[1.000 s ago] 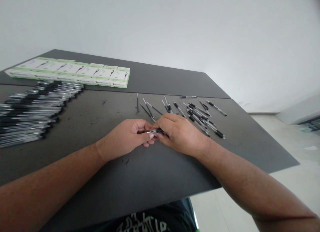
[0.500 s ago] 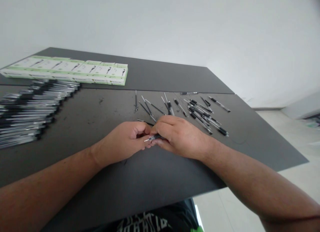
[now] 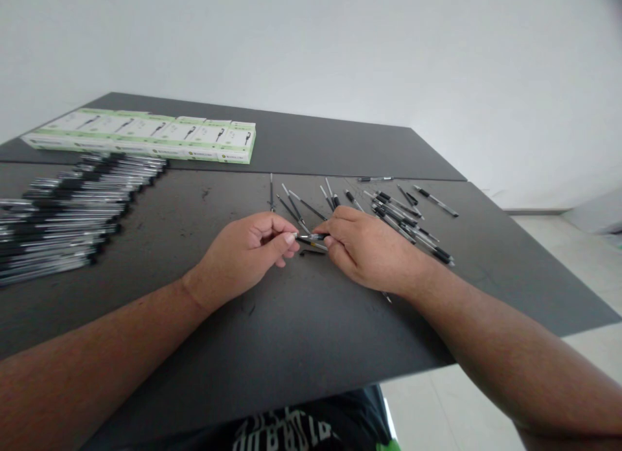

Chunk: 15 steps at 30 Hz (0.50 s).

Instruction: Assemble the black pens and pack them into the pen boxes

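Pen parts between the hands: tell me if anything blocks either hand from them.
Nothing visible does: the left hand and right hand both pinch the pen parts. A black piece shows just below them in view, not in between.

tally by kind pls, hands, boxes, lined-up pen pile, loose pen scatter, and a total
Hands, left hand and right hand: 2
Green-and-white boxes, by the visible pen pictures on top: 6
Pile of lined-up pens: 1
Scatter of loose pens: 1
Total: 10, counting each pen group once; single pens overlap too much to count.
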{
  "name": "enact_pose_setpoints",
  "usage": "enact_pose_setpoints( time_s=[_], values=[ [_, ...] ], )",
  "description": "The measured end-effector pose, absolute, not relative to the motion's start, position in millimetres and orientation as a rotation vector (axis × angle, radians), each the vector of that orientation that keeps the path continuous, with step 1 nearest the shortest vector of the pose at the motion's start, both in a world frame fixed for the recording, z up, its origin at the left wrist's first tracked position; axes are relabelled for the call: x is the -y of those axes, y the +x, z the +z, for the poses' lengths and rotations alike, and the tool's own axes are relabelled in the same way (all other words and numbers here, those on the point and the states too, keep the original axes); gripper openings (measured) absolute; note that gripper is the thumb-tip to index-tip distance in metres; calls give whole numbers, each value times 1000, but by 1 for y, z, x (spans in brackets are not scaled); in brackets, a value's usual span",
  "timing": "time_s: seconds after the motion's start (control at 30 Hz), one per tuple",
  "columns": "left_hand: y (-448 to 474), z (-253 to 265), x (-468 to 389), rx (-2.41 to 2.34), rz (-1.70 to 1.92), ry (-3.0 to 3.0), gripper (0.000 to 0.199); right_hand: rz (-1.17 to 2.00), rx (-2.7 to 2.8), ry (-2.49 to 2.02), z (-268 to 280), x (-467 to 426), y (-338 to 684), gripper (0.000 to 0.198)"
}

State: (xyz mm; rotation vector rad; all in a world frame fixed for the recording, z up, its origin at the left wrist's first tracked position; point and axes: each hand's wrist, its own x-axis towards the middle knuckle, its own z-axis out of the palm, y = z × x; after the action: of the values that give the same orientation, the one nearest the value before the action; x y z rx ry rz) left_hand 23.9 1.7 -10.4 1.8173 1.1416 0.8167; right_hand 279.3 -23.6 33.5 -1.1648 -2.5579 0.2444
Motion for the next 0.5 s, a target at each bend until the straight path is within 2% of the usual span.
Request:
enact_pose_setpoints(
  time_s=[0.5],
  values=[
    [24,-10,3,-1151,750,1991,24,157,2668,-1257,35,28,268,29]
  ],
)
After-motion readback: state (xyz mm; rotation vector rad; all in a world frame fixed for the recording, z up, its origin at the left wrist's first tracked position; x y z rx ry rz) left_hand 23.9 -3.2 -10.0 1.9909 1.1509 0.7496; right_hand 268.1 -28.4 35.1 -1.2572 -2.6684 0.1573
